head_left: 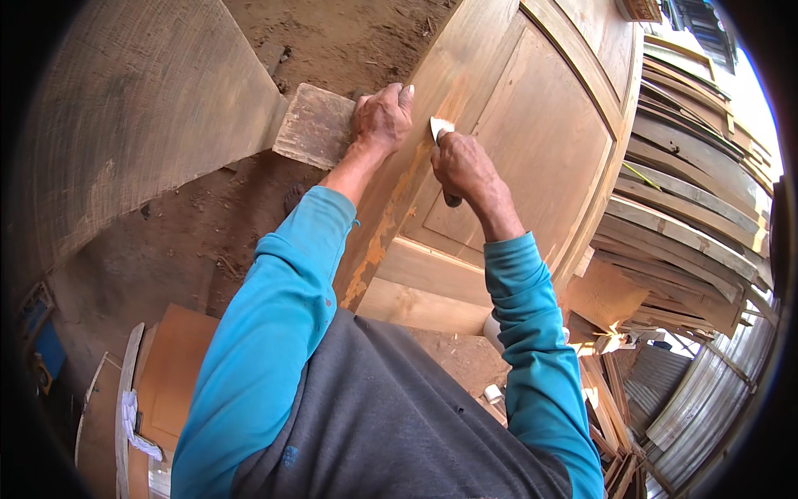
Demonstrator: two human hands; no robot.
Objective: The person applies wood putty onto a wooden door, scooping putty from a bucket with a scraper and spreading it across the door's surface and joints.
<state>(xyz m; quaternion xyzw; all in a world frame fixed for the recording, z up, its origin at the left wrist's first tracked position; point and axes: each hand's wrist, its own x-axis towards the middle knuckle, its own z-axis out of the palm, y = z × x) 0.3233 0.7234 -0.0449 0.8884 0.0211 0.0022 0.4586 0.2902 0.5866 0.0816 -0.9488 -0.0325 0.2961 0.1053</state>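
Observation:
My right hand (467, 170) is closed round the dark handle of a putty knife (441, 127). The knife's pale blade meets the long side rail of a panelled wooden door (532, 137). Orange-brown filler (372, 254) lies in patches along that rail and its edge. Just left of the rail, my left hand (384, 121) is curled with the thumb up, gripping the right side of a small, stained wooden board (316, 126). Its fingertips are mostly hidden.
A broad wooden slab (141, 125) stands at the left over bare earth (341, 37). Stacked planks (690, 191) line the right, above corrugated metal sheets (706, 407). Behind my right forearm is a partly hidden white container (493, 333). Brown panels (179, 366) lean at lower left.

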